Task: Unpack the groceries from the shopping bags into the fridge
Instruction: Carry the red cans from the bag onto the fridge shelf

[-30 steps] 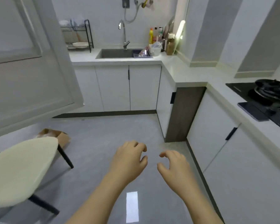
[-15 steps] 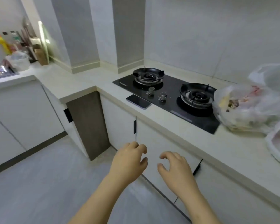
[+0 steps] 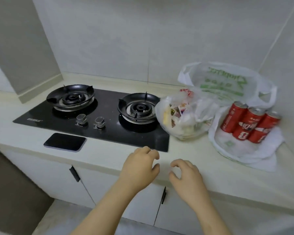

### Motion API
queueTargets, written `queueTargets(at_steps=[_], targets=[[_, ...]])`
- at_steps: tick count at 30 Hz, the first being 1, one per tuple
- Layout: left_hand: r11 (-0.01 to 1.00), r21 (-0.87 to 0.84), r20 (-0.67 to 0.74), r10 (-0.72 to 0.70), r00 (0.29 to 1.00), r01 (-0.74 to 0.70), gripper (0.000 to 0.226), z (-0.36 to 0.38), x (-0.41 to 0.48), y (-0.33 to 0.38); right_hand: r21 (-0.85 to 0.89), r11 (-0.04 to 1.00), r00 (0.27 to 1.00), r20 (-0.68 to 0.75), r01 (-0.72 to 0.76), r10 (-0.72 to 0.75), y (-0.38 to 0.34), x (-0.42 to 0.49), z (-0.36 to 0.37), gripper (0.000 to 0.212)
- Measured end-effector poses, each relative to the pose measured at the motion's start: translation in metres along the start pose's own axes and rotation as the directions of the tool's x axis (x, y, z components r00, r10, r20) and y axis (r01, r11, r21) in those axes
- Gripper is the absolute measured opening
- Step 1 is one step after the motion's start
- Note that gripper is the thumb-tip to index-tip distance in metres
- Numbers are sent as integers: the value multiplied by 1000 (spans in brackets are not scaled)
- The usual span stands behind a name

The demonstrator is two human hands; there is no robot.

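Three shopping bags sit on the pale countertop at the right. A clear bag of mixed groceries leans against the hob's right edge. Behind it stands a white bag with green print. A flattened white bag carries a pack of red drink cans. My left hand and my right hand hover over the counter's front edge, fingers curled and apart, holding nothing, well short of the bags. No fridge is in view.
A black two-burner gas hob fills the counter's middle, with two knobs at its front. A dark phone lies flat in front of it. White cabinet doors with black handles are below the counter. Tiled wall behind.
My view has swung right from the sink and floor to the hob and the bags. Both hands keep the same curled, empty pose in front of me.
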State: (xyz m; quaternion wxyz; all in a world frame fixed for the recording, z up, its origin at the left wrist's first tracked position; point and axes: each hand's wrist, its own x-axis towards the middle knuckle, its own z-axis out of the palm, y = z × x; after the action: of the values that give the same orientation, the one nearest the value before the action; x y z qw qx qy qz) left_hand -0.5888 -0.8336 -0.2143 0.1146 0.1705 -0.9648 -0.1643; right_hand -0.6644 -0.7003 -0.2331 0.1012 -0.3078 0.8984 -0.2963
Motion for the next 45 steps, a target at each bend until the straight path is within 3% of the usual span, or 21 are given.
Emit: queueTargets(at_steps=[8,24,28,32,35,37,40,45], targets=[[983,-46,50,182,982,-180,31,30,77,52,37,991,978,-160,-131,136,58,33,-44,24],[940,-135,-38,311,950,-313,28,89,219,180,108,987,944,-293,-121,148,184,121,-150,13],[920,-154,-98,349,932,-361,51,98,261,198,125,988,920,-370,-93,133,202,139,-164,13],[908,25,-113,418,901,-418,49,108,298,206,89,994,864,-494,-59,95,209,155,-175,12],[929,85,41,357,933,-360,52,121,316,212,26,999,823,-566,-41,49,212,166,-179,16],[944,95,104,306,946,-315,59,131,320,215,-33,997,827,-561,-68,37,214,172,-179,27],[957,75,148,267,952,-280,68,145,319,217,-92,985,889,-449,-146,90,217,175,-180,50],[948,118,115,283,952,-296,58,145,318,210,-104,982,937,-332,-156,113,221,175,-175,65]])
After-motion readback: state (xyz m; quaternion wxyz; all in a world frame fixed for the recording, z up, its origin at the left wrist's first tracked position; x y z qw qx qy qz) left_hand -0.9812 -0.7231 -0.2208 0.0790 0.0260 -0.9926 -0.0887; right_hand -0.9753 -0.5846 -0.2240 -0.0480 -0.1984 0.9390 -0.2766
